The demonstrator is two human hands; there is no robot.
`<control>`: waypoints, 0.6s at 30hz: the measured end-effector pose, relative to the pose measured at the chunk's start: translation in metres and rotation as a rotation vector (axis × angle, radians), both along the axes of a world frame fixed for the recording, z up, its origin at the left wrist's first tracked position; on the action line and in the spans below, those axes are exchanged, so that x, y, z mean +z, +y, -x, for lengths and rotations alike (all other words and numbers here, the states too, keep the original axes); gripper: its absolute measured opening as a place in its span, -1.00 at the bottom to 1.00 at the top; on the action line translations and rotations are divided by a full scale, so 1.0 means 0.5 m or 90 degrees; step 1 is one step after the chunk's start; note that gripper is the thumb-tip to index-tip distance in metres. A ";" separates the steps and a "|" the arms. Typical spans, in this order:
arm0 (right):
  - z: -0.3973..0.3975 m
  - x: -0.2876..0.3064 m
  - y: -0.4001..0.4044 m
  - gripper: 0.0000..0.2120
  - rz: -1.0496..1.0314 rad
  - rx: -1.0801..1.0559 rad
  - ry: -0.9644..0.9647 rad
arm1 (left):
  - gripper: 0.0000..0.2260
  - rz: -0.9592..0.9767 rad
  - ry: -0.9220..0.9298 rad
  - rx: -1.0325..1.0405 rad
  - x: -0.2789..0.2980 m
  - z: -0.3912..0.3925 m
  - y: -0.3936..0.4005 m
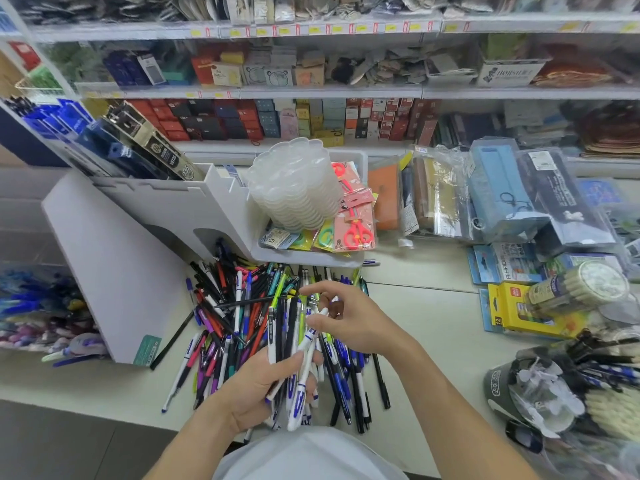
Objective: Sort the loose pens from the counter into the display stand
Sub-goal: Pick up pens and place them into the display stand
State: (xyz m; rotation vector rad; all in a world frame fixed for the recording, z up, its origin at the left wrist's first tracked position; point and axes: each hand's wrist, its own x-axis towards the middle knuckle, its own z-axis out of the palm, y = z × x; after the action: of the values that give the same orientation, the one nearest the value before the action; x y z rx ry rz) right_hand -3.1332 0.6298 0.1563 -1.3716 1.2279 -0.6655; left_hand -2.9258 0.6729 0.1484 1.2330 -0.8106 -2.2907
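Observation:
A heap of loose pens (242,313) in many colours lies on the pale counter (426,323), in front of a white display stand (138,258) with arched openings at its base. My left hand (256,386) grips a bundle of white-and-blue pens (301,386) just above the heap's near side. My right hand (346,320) hovers over the heap to the right, fingers spread and loosely bent, its fingertips at the top end of one white pen of the bundle. Packaged pens (138,143) stand in the stand's upper slots.
A white tray (311,258) with packaged scissors and a stack of clear plastic lids (298,185) sits behind the heap. Pencil cases (502,195) and yellow boxes (519,310) fill the right side. A cup of pens (540,386) stands at the near right. Stocked shelves rise behind.

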 end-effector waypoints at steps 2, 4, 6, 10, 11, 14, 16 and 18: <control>0.004 -0.002 0.002 -0.67 -0.014 -0.039 -0.044 | -0.56 -0.054 0.021 0.039 0.001 0.008 -0.002; 0.010 0.001 0.005 -0.73 -0.028 -0.097 -0.094 | -0.52 -0.084 0.037 0.079 -0.004 0.012 -0.007; 0.019 0.009 0.009 -0.82 -0.022 -0.156 -0.124 | -0.59 -0.084 0.064 0.099 -0.005 0.015 -0.013; 0.041 0.022 0.021 -0.78 0.015 -0.246 -0.164 | -0.61 -0.082 0.085 0.100 0.004 0.012 -0.016; 0.041 0.025 0.025 -0.74 0.023 -0.241 -0.152 | -0.60 -0.071 0.074 0.086 0.005 0.007 -0.017; 0.009 0.038 0.034 -0.70 0.000 -0.163 -0.096 | -0.59 -0.025 0.048 -0.015 -0.001 -0.021 -0.017; -0.031 0.049 0.033 -0.72 -0.008 -0.103 -0.026 | -0.56 0.008 0.035 -0.075 0.004 -0.046 -0.016; -0.072 0.055 0.026 -0.74 0.008 -0.052 0.087 | -0.60 0.024 0.012 -0.100 0.010 -0.072 -0.017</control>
State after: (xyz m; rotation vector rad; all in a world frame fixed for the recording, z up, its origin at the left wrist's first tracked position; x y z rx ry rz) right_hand -3.0972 0.6427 0.1836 -1.4013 1.3968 -0.6459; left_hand -2.8899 0.6645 0.1535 1.1668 -0.9709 -2.3950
